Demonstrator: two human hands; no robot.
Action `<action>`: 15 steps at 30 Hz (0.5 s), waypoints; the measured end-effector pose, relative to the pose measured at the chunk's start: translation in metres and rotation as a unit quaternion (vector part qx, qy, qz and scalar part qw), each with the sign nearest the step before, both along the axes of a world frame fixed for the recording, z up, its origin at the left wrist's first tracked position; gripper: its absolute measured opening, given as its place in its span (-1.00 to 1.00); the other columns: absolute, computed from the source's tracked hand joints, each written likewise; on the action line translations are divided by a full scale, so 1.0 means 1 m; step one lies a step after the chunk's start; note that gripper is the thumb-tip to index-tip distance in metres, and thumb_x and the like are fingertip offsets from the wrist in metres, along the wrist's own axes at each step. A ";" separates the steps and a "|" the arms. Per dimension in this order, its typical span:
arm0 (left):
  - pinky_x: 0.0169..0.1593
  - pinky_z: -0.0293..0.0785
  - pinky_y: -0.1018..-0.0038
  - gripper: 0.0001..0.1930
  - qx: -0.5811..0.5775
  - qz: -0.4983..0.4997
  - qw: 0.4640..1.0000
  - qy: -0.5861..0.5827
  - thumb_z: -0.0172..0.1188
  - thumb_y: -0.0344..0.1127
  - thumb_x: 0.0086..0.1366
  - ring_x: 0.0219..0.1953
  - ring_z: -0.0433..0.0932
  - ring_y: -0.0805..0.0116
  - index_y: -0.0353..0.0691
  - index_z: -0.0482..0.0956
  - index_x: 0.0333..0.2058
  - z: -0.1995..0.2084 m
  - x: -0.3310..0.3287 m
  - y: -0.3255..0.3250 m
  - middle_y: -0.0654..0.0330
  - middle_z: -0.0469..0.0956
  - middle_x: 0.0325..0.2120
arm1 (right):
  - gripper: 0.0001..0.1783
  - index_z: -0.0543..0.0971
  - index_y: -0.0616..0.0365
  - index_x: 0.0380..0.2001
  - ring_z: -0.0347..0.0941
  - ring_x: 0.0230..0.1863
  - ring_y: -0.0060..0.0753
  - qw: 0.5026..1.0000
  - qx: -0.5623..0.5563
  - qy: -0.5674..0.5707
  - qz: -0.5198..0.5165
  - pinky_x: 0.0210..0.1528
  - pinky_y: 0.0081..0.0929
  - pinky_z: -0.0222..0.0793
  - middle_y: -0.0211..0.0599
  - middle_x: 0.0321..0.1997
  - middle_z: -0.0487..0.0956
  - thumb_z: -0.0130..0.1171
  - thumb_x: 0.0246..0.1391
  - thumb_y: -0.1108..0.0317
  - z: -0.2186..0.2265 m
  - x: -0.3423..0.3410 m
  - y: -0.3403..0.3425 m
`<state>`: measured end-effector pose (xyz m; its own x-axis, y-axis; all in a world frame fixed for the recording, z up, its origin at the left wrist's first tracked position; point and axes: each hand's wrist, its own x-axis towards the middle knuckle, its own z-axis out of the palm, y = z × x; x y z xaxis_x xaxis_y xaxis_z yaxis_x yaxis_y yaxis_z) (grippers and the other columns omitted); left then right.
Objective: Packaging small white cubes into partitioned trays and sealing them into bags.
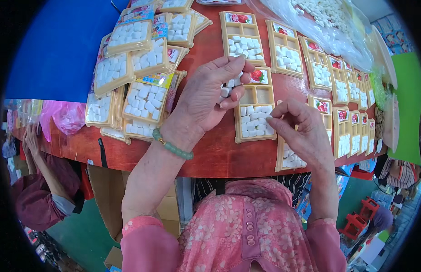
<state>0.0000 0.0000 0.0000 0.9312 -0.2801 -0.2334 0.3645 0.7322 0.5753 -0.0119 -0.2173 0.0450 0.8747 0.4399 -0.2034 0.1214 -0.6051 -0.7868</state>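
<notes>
My left hand, a green bead bracelet at its wrist, is cupped around several small white pieces that look like mini marshmallows. Just right of it is a beige compartment tray with a strawberry picture. The tray's large near compartment is filled with white pieces, and two smaller compartments show bare. At that tray's right edge, my right hand has thumb and forefinger pinched together. Whatever lies between those fingertips, if anything, is too small to make out.
More part-filled trays stand in rows to the right on the red table. Packed trays are stacked at left. A clear plastic bag of white pieces lies at far right. Another person's arms rest at the table's left edge.
</notes>
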 end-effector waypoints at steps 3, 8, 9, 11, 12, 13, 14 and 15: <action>-0.69 0.15 0.81 -0.76 0.019 0.000 1.000 -0.003 0.14 -0.24 0.40 -0.57 0.39 0.66 -0.35 0.52 -0.17 0.001 0.001 -0.001 0.26 0.50 -0.41 | -0.95 0.60 0.23 -0.33 0.37 -0.42 -0.77 0.998 0.024 0.046 -0.038 -0.39 -0.69 0.29 -0.51 -0.46 0.52 0.25 0.11 0.50 -0.003 -0.007 0.002; -0.69 0.15 0.81 -0.76 0.029 0.006 1.000 0.004 0.13 -0.25 0.40 -0.58 0.39 0.67 -0.34 0.53 -0.19 0.003 0.001 0.001 0.27 0.50 -0.42 | -0.92 0.60 0.28 -0.33 0.44 -0.42 -0.64 0.998 0.036 -0.052 0.018 -0.38 -0.60 0.33 -0.40 -0.45 0.54 0.27 0.07 0.55 -0.006 -0.009 0.005; -0.69 0.15 0.81 -0.76 0.027 0.006 1.000 0.004 0.13 -0.25 0.40 -0.58 0.39 0.67 -0.34 0.53 -0.19 0.003 0.001 0.000 0.27 0.50 -0.42 | -0.92 0.60 0.28 -0.33 0.44 -0.42 -0.64 0.998 0.035 -0.053 0.018 -0.38 -0.60 0.33 -0.40 -0.45 0.54 0.27 0.07 0.55 -0.007 -0.008 0.004; -0.69 0.15 0.82 -0.76 0.023 0.009 1.000 0.004 0.13 -0.25 0.40 -0.58 0.39 0.67 -0.35 0.52 -0.19 0.003 0.001 -0.001 0.27 0.50 -0.42 | -0.91 0.59 0.29 -0.33 0.46 -0.42 -0.55 0.995 0.043 -0.087 0.036 -0.39 -0.56 0.34 -0.33 -0.44 0.54 0.26 0.05 0.58 -0.011 -0.006 0.002; -0.69 0.15 0.82 -0.76 0.022 0.009 1.000 0.003 0.13 -0.25 0.40 -0.58 0.39 0.67 -0.35 0.52 -0.19 0.003 0.001 -0.001 0.27 0.50 -0.42 | -0.91 0.59 0.29 -0.33 0.46 -0.42 -0.55 0.995 0.042 -0.088 0.036 -0.39 -0.56 0.34 -0.33 -0.44 0.54 0.26 0.05 0.58 -0.010 -0.006 0.002; -0.69 0.15 0.81 -0.76 0.025 0.009 1.000 0.006 0.13 -0.25 0.40 -0.58 0.39 0.67 -0.35 0.52 -0.18 0.003 0.001 -0.001 0.27 0.50 -0.42 | -0.91 0.59 0.29 -0.34 0.46 -0.42 -0.53 0.993 0.041 -0.103 0.042 -0.39 -0.55 0.34 -0.32 -0.43 0.53 0.26 0.04 0.59 -0.010 -0.005 0.003; -0.69 0.15 0.81 -0.76 0.028 0.009 1.000 0.009 0.13 -0.25 0.40 -0.58 0.39 0.67 -0.35 0.52 -0.18 0.003 0.001 -0.002 0.26 0.50 -0.42 | -0.92 0.59 0.29 -0.35 0.47 -0.42 -0.51 0.991 0.039 -0.119 0.048 -0.40 -0.54 0.33 -0.31 -0.42 0.53 0.25 0.04 0.60 -0.010 -0.004 0.003; -0.69 0.15 0.81 -0.76 0.027 0.009 1.000 0.006 0.13 -0.25 0.40 -0.58 0.39 0.67 -0.35 0.52 -0.18 0.003 0.001 -0.002 0.26 0.50 -0.42 | -0.92 0.59 0.29 -0.35 0.47 -0.42 -0.51 0.991 0.039 -0.121 0.049 -0.40 -0.54 0.33 -0.31 -0.42 0.53 0.25 0.04 0.60 -0.010 -0.003 0.003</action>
